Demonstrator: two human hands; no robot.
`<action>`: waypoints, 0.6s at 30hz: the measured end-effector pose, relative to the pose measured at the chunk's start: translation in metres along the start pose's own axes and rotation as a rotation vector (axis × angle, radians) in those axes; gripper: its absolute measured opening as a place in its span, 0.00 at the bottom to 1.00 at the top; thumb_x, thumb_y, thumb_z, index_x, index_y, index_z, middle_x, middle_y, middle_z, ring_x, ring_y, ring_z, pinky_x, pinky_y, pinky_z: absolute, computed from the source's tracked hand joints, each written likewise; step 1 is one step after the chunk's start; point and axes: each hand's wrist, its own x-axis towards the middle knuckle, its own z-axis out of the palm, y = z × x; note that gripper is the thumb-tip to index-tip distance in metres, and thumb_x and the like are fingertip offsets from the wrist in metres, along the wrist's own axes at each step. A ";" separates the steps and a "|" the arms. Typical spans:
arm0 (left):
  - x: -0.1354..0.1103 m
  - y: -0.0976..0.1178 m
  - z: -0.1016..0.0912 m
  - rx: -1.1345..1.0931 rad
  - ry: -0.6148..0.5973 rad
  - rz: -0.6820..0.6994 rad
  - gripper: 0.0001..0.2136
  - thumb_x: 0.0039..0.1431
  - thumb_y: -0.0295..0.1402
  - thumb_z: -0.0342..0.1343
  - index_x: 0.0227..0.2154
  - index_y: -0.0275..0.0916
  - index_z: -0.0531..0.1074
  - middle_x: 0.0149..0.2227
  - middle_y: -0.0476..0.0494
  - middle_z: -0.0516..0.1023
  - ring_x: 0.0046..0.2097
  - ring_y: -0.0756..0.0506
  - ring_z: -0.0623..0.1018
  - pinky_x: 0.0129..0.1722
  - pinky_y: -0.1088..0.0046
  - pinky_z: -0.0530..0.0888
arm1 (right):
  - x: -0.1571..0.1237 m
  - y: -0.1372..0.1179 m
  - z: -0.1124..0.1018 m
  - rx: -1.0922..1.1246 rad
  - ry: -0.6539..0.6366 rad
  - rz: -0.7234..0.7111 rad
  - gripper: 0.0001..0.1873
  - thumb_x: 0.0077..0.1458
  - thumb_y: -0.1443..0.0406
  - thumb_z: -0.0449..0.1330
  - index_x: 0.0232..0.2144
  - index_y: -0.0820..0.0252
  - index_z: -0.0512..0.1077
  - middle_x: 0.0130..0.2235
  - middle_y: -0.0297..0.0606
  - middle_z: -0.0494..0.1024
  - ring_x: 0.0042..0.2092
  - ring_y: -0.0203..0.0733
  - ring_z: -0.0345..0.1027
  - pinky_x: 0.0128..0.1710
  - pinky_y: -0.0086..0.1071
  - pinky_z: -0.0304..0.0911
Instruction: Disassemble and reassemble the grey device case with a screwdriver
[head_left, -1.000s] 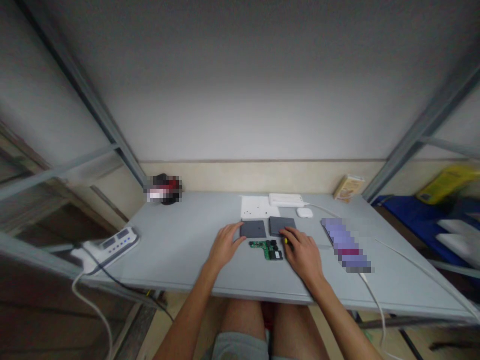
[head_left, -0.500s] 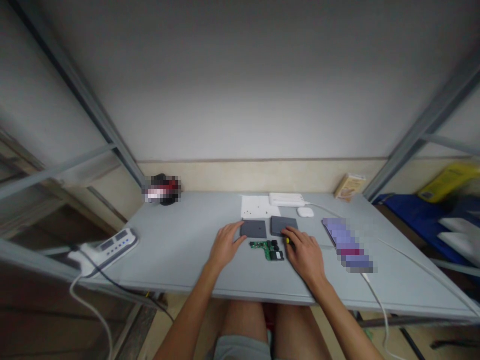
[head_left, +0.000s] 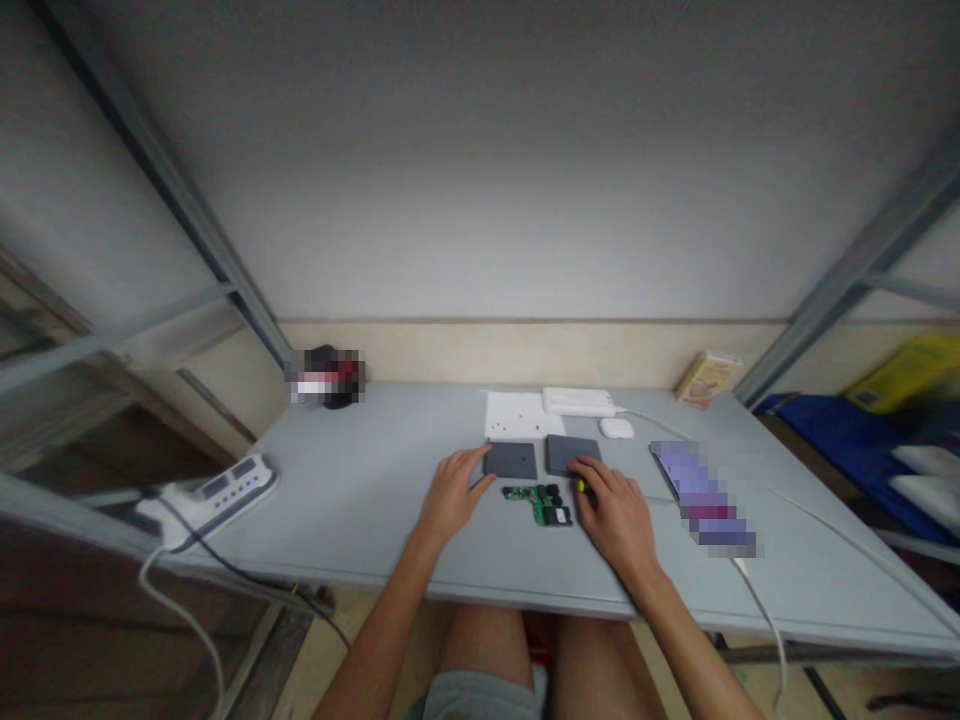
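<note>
My L hand (head_left: 450,492) lies left of the board, thumb and index spread wide at the near-side and far-side corners of the L plate (head_left: 511,461); index seems to touch, thumb contact I can't tell. That plate lies flat, just beyond the board's L end: thin, stiff, prob. light, maybe a bit slick, so best taken by opp. edges. Farther beyond the board, the sheet (head_left: 504,408) looks light & floppy; dark bits on it, too small to ID, would roll or slide if it's bumped.

Board (head_left: 537,495) itself lies flat: stiff, light, prob. fragile. Hold by bare edges, fingers off the comps. R plate (head_left: 564,452), beyond the board's R end, looks thicker, rigid, maybe heavier; sides give the best purchase. Right of the board, my R hand (head_left: 616,510) is curled narrow round a yellow-ended tool (head_left: 581,486), index against the R plate's near edge.
</note>
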 end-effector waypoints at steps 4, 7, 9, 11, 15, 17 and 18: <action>0.000 0.000 0.000 -0.002 0.005 0.004 0.19 0.68 0.38 0.55 0.60 0.47 0.66 0.55 0.41 0.77 0.56 0.40 0.76 0.58 0.55 0.71 | 0.000 -0.001 0.000 0.005 0.004 -0.003 0.17 0.62 0.68 0.53 0.50 0.56 0.75 0.52 0.43 0.79 0.45 0.48 0.71 0.41 0.40 0.60; 0.000 -0.001 0.000 -0.003 0.010 0.004 0.19 0.68 0.37 0.55 0.60 0.47 0.67 0.55 0.42 0.77 0.56 0.40 0.76 0.57 0.56 0.72 | 0.000 -0.001 0.000 0.009 0.019 -0.003 0.16 0.62 0.68 0.53 0.50 0.56 0.75 0.52 0.43 0.79 0.45 0.48 0.71 0.42 0.40 0.60; 0.000 -0.001 0.001 -0.003 0.012 0.002 0.19 0.67 0.37 0.56 0.60 0.48 0.67 0.56 0.42 0.77 0.56 0.40 0.75 0.57 0.56 0.72 | 0.000 -0.001 0.001 0.007 0.026 -0.001 0.16 0.63 0.68 0.53 0.50 0.56 0.75 0.52 0.42 0.79 0.45 0.48 0.71 0.41 0.40 0.60; -0.001 -0.001 0.001 -0.001 0.011 -0.001 0.19 0.67 0.37 0.56 0.60 0.47 0.67 0.56 0.42 0.77 0.56 0.40 0.75 0.57 0.56 0.72 | 0.000 0.000 0.001 0.003 0.025 0.002 0.16 0.63 0.67 0.53 0.50 0.56 0.75 0.52 0.42 0.80 0.45 0.49 0.71 0.41 0.40 0.59; -0.001 0.000 0.000 0.005 0.011 -0.005 0.18 0.68 0.37 0.54 0.60 0.46 0.67 0.55 0.41 0.77 0.56 0.40 0.76 0.57 0.56 0.72 | 0.000 0.000 0.001 0.006 0.018 -0.001 0.16 0.62 0.67 0.53 0.50 0.56 0.75 0.52 0.43 0.79 0.45 0.49 0.71 0.42 0.40 0.60; -0.001 0.001 0.000 0.006 0.011 -0.006 0.18 0.68 0.36 0.54 0.59 0.46 0.67 0.55 0.41 0.77 0.56 0.40 0.76 0.57 0.56 0.72 | 0.000 0.000 0.001 0.007 0.023 0.000 0.16 0.62 0.67 0.53 0.50 0.56 0.75 0.53 0.43 0.79 0.45 0.49 0.71 0.42 0.41 0.60; -0.001 0.000 0.000 0.007 0.011 -0.006 0.18 0.68 0.37 0.54 0.59 0.46 0.67 0.55 0.41 0.77 0.56 0.40 0.76 0.57 0.56 0.72 | 0.000 -0.001 0.001 0.006 0.025 0.001 0.16 0.62 0.67 0.53 0.50 0.56 0.75 0.53 0.43 0.79 0.45 0.49 0.71 0.42 0.41 0.60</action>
